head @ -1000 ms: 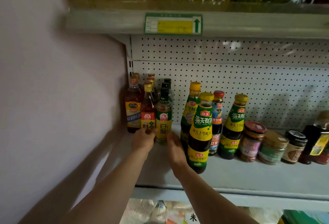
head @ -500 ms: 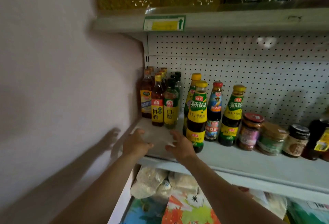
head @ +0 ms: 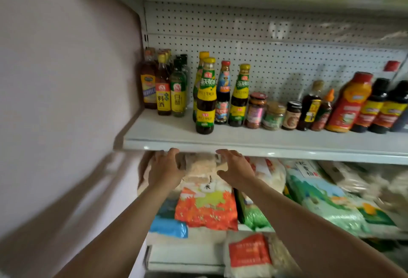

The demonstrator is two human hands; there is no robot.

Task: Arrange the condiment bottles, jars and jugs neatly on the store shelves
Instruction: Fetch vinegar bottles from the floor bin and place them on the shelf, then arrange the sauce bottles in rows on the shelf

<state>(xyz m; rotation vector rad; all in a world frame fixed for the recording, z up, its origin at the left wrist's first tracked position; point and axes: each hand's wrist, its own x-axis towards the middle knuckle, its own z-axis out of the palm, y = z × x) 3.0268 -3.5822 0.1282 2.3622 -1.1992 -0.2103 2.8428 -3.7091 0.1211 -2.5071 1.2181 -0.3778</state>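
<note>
Head cam: both hands are empty, left hand (head: 164, 173) and right hand (head: 237, 170) with fingers loosely spread just below the front edge of the white metal shelf (head: 265, 139), touching no bottle. Far-left cluster of brown and clear glass condiment bottles (head: 163, 92) looks tidy, but one dark yellow-capped sauce bottle (head: 205, 99) stands forward of its row, so I'd say partly done. The small jars (head: 256, 110) look filled with dark paste; the right-hand stuff is too blurry to judge.

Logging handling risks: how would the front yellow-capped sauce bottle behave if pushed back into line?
The front yellow-capped sauce bottle looks tall and narrow, so a push near the cap may tip it. It seems full of dark sauce, so probably heavy. It stands ahead of its neighbours; a low push likely slides it.
</note>
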